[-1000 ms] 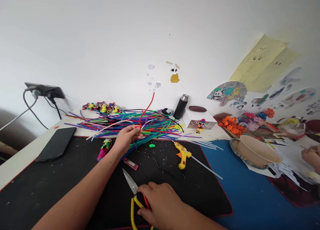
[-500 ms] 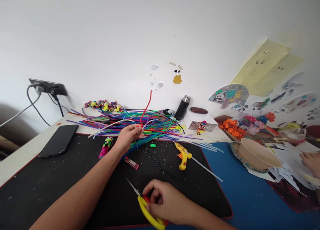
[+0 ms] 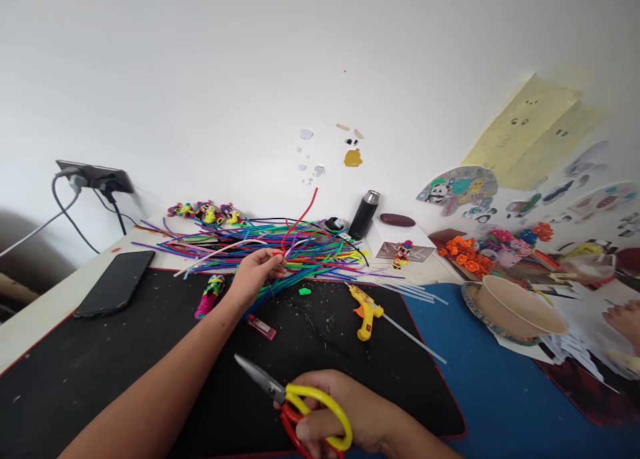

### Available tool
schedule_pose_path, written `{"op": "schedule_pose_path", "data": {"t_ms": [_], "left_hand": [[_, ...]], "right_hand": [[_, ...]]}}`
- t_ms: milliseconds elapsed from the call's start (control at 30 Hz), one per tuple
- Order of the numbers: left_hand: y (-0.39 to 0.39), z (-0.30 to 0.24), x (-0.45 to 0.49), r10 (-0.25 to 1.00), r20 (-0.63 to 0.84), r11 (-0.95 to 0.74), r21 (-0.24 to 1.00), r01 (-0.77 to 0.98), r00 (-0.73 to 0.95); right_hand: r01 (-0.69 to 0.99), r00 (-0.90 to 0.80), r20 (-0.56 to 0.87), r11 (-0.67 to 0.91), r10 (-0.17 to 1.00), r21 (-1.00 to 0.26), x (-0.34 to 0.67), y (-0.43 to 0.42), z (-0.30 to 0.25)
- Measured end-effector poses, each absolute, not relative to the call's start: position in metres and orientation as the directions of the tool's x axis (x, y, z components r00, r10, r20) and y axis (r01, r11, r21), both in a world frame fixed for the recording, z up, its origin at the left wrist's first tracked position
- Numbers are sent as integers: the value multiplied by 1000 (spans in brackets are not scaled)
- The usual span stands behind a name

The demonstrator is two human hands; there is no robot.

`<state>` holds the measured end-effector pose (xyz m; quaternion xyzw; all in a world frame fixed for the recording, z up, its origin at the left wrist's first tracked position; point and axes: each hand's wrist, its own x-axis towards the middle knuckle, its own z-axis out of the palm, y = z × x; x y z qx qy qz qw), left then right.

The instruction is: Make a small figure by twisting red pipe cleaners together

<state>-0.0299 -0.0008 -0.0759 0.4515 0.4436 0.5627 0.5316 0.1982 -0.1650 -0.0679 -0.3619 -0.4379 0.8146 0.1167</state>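
Red pipe cleaner point(image 3: 303, 214): near the centre of the frame, its free end rising toward the upper right against the white wall.
Left hand point(image 3: 253, 276): fingers pinched closed on the lower part of the red pipe cleaner, in front of the heap.
Scissors point(image 3: 275, 389): bottom centre, above the black mat point(image 3: 125, 366), blades together and pointing to the upper left; one handle yellow, the other red.
Right hand point(image 3: 350, 400): bottom centre, fingers wrapped around the scissors' handles.
Heap of pipe cleaners point(image 3: 235, 246): many colours, spread behind the left hand.
Small things near the left hand: a pink, green and yellow figure point(image 3: 209, 298) left of the forearm, a red case point(image 3: 261, 327) right of it, a green scrap point(image 3: 305, 291).
Glue gun point(image 3: 367, 312): yellow, right of centre on the mat, a translucent stick in its rear.
Black flask point(image 3: 363, 217): behind the heap, beside a white box point(image 3: 390, 236).
Phone point(image 3: 116, 282): left, across the mat's edge and the tabletop point(image 3: 53, 309).
Right side: beige bowl point(image 3: 523, 306); at the frame's edge, another person's hand point(image 3: 625, 322).
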Motion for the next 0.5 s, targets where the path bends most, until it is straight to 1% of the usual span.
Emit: {"op": "schedule_pose_path", "data": {"t_ms": [100, 200, 267, 333, 500], "left_hand": [[1, -77, -32, 997, 53, -65, 979, -193, -64], [2, -79, -32, 995, 67, -78, 982, -171, -70], [1, -79, -31, 995, 78, -86, 985, -148, -58], [0, -78, -30, 995, 90, -95, 987, -126, -45], [-3, -73, -27, 991, 130, -131, 984, -123, -20]], "right_hand": [[4, -695, -422, -584, 582, -812, 209, -160, -65], [-123, -628, -323, -500, 708, -857, 215, -148, -66], [-145, -578, -276, -430, 768, -891, 215, -138, -68], [-133, -541, -255, -380, 801, -915, 213, -128, -70], [-137, -453, -226, -318, 862, -938, 210, -109, -71]]}}
